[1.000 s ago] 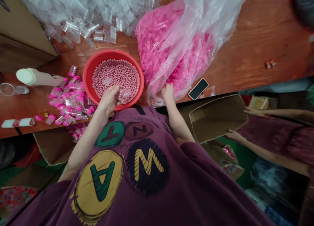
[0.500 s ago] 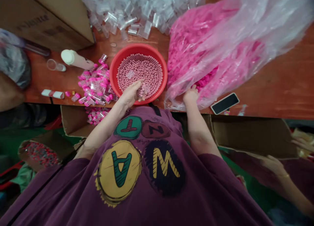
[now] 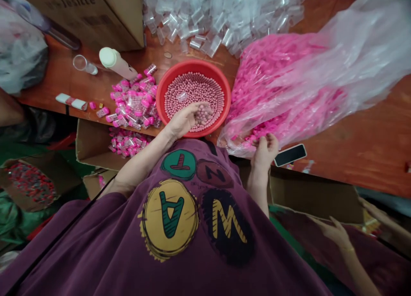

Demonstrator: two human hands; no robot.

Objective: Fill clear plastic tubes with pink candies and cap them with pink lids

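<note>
Pink plastic pieces (image 3: 265, 127), which look like small caps, fill a clear bag (image 3: 369, 43) at the right of the frame. The right hand (image 3: 263, 152) is just by the mouth of this bag, with its fingers bent; whether they grip a piece, I cannot tell. In the middle of the frame, the left hand (image 3: 184, 120) is inside the rim of a red plastic basin (image 3: 161, 112), half closed around some pink beads (image 3: 195, 82). A clear container seems to be in these fingers also, but the blur makes this unsure. Another clear container (image 3: 181, 96) lies on the beads.

For good work, in my judgement, the left hand should be low and level over the basin, so that a slipping bead falls back inside. Its grip should be firm but light, because round beads roll easily. The right fingertips should better pick one single piece than a handful, and the loose film should be pressed aside first. The smartphone (image 3: 290, 155) lies just beside the right hand, so the wrist must turn with care. The pile of pink-capped bottles (image 3: 136, 101), left of the basin, could slide if the left forearm swings wide.
</note>
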